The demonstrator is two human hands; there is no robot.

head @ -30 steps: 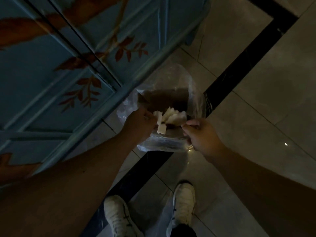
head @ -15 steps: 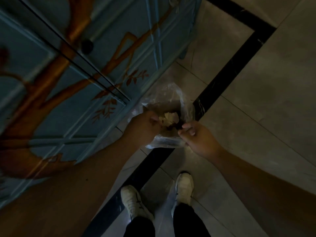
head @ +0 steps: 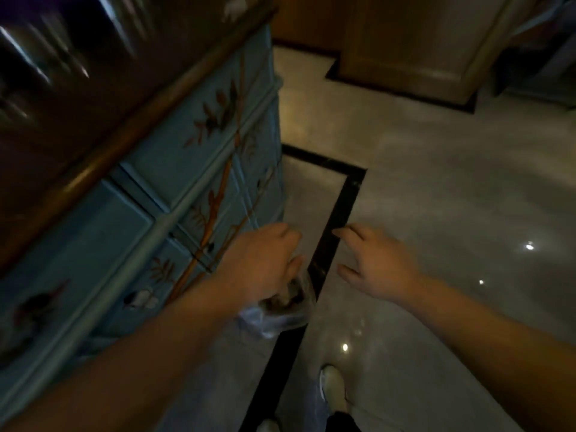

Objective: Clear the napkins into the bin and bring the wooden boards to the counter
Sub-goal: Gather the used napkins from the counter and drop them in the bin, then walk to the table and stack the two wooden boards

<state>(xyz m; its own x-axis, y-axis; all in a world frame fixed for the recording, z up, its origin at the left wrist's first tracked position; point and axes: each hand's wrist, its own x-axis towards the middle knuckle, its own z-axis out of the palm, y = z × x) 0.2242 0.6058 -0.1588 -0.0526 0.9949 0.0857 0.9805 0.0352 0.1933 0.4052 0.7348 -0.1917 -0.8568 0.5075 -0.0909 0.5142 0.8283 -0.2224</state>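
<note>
While both hands (head: 314,263) hover, open floor (head: 436,188) lies right.

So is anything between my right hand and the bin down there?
Nothing visible. The right hand hangs open over the bare floor, beside the plastic-lined bin. Only the left hand is at the bin, covering part of its opening. The blue cabinet stands on the far side.
</note>
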